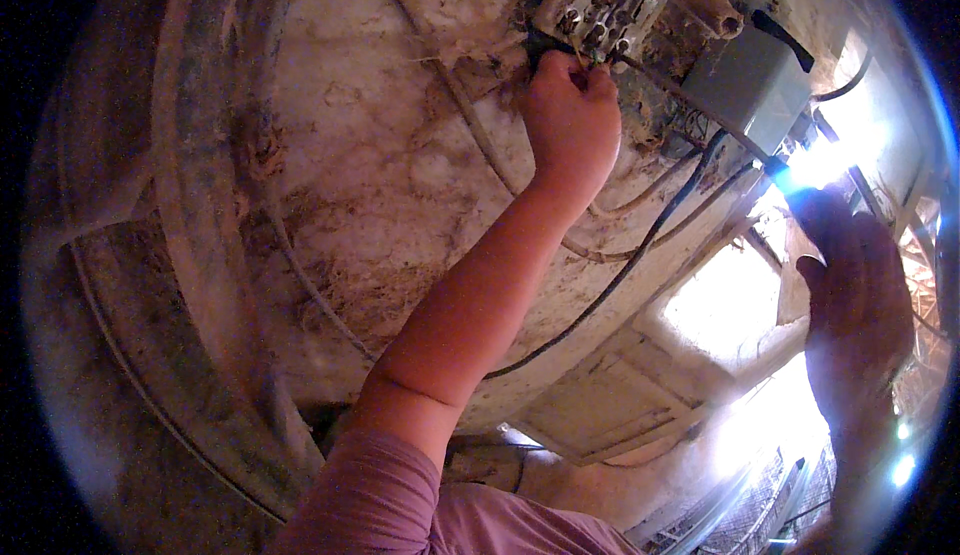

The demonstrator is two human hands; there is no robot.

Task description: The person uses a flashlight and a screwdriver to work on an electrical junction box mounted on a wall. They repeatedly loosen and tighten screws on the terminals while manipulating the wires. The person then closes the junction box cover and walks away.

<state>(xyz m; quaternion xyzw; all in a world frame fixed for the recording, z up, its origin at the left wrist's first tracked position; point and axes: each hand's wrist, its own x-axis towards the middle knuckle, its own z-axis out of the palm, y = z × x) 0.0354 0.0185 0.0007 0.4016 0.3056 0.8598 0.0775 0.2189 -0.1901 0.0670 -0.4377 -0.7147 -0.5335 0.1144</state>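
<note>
My left hand (575,120) is raised to the lower edge of a dirty metal terminal block (607,15) on the wall. Its fingers are pinched on what looks like a thin wire (579,47) at the block, partly hidden by the fingertips. From the right, my right hand (855,275) grips a screwdriver (715,120) whose long thin shaft slants up to the block's lower right corner, close to the left fingertips. Strong glare washes out the screwdriver's handle and the fingers around it.
A grey box (748,85) with a black lever (783,39) is mounted right of the block. A black cable (640,245) loops below it across the stained wall (370,155). Another cable (455,90) runs diagonally down the wall. A wooden panel (600,395) lies lower down.
</note>
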